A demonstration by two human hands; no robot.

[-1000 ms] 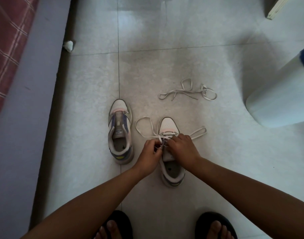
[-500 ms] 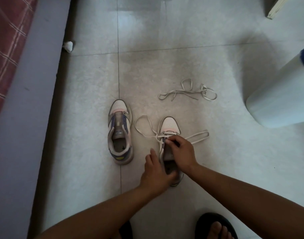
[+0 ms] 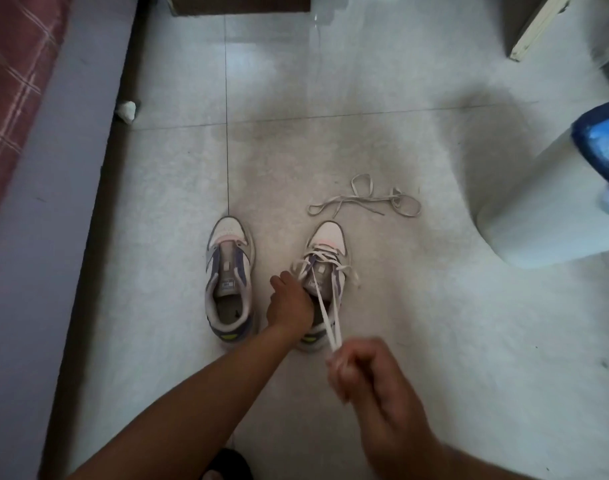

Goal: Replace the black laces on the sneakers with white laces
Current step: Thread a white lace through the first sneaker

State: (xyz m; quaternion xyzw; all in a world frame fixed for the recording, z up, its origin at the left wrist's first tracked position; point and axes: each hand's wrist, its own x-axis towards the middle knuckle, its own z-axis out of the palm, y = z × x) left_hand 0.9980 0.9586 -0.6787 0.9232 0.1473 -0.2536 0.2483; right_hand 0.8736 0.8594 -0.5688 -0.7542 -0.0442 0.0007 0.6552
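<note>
Right, here is what I've got on the head camera.

Right sneaker: I see the right-hand sneaker [image 3: 325, 268] on the floor [image 3: 400, 306], toe pointing away, a white lace [image 3: 330, 313] threaded through its front eyelets.

Right hand: my right hand [image 3: 358, 368] is a raised, blurred fist near the camera, gripping both ends of that white lace; the two strands run taut from the shoe up to it.

Left hand: my left hand [image 3: 289, 303] sits at the sneaker's left side by the collar, pressing against it; I cannot tell how the fingers lie, they're tucked behind the hand.

Left sneaker: the other sneaker [image 3: 229, 278] stands just beside it to the left, no lace in its eyelets, tongue showing.

Spare lace: a second pale lace [image 3: 365, 200] lies loose on the floor just beyond the right sneaker's toe, apart from it.

Surroundings: a white bin [image 3: 545, 209] with a blue liner at right, a bed [image 3: 36, 168] with a red checked cover along the left, a crumpled white scrap [image 3: 126, 110] at its edge.
</note>
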